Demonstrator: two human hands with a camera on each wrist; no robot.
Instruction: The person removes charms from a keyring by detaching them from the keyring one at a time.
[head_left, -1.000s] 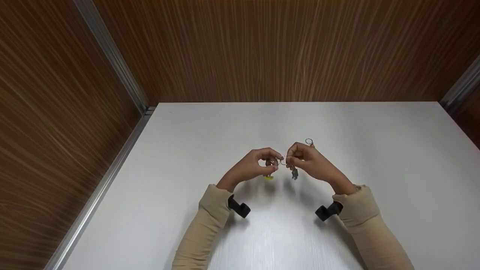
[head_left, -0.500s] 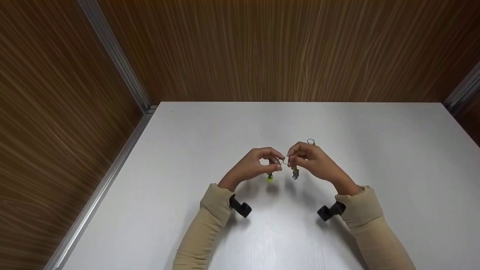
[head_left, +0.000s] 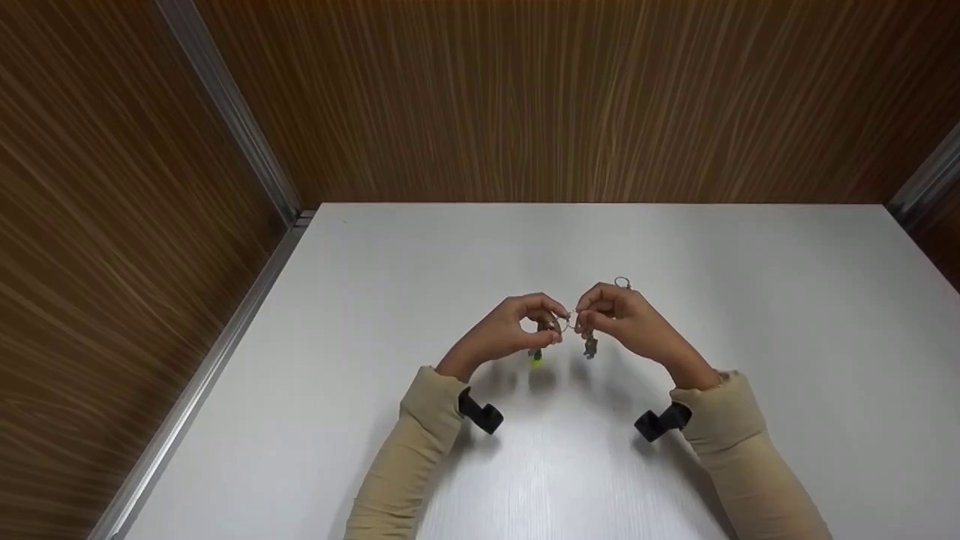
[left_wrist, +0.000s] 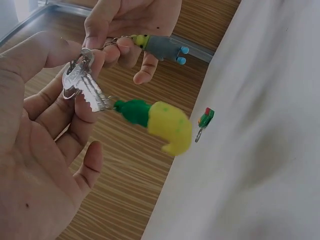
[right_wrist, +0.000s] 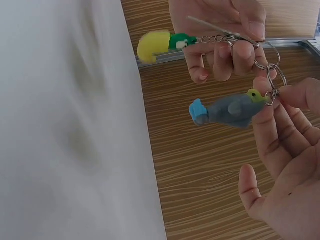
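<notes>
Above the middle of the white table (head_left: 750, 300) both hands meet over a bunch of linked key rings (head_left: 570, 322). My left hand (head_left: 553, 327) pinches a silver key (left_wrist: 82, 86), from which a yellow charm with a green top (left_wrist: 162, 125) hangs on a short chain. My right hand (head_left: 580, 318) pinches a small metal ring (right_wrist: 272, 75) that carries a grey charm with blue feet and a green head (right_wrist: 230, 110). In the head view the yellow charm (head_left: 535, 358) and the grey charm (head_left: 590, 346) dangle just above the tabletop.
A small ring with a green and red charm (left_wrist: 205, 119) lies on the table just beyond my right hand, where the head view shows its ring (head_left: 622, 283). Wood-grain walls (head_left: 525, 97) close the table in at the back and both sides. Black camera mounts (head_left: 480, 414) sit at both wrists.
Both hands have stayed pinched together in almost the same spot. The yellow charm has swung slightly under my left hand.
</notes>
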